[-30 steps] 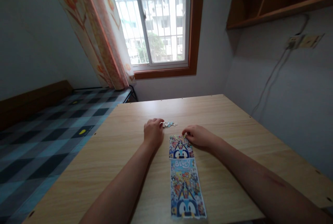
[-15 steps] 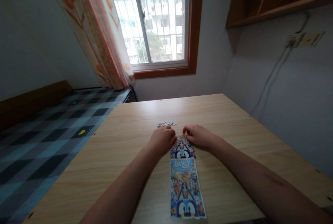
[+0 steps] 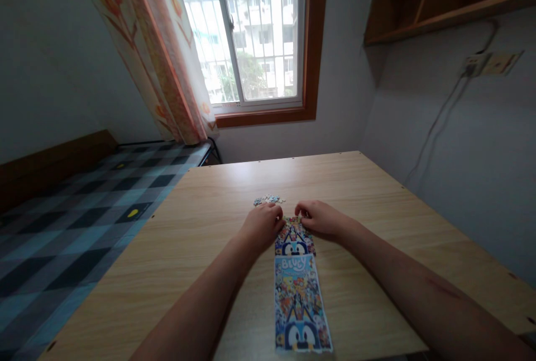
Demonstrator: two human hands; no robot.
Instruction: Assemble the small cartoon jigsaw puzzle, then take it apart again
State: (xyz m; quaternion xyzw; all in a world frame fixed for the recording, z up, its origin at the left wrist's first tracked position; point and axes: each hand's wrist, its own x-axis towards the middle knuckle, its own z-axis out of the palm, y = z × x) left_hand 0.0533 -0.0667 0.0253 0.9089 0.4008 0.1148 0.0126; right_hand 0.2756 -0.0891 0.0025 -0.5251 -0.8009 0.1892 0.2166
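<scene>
- The left hand [image 3: 262, 224] is at the upper left edge of the puzzle [image 3: 295, 239], its fingers bent downward; its grip looks narrow, but I cannot tell whether a piece is held in it.
- The right hand [image 3: 321, 219] is at the puzzle's upper right corner, thumb and fingers curled toward each other; whether this grip pinches anything cannot be made out.
- The puzzle lies flat on the worktop [image 3: 372, 271], between the two hands and partly hidden by them, showing a blue dog's face below a crowd of small colourful figures.
- Directly on the near side of the puzzle lies a picture sheet [image 3: 298, 288] with the word "Bluey" and a similar dog's face.
- A small heap of loose pieces [image 3: 273, 199], pale and bluish, lies just beyond the left hand.
- To the left of the worktop is a bed [image 3: 90, 210] with a checked cover.
- Behind are a window [image 3: 268, 42] and a flowered curtain [image 3: 153, 65]; a wooden shelf [image 3: 422, 25] hangs at upper right.
</scene>
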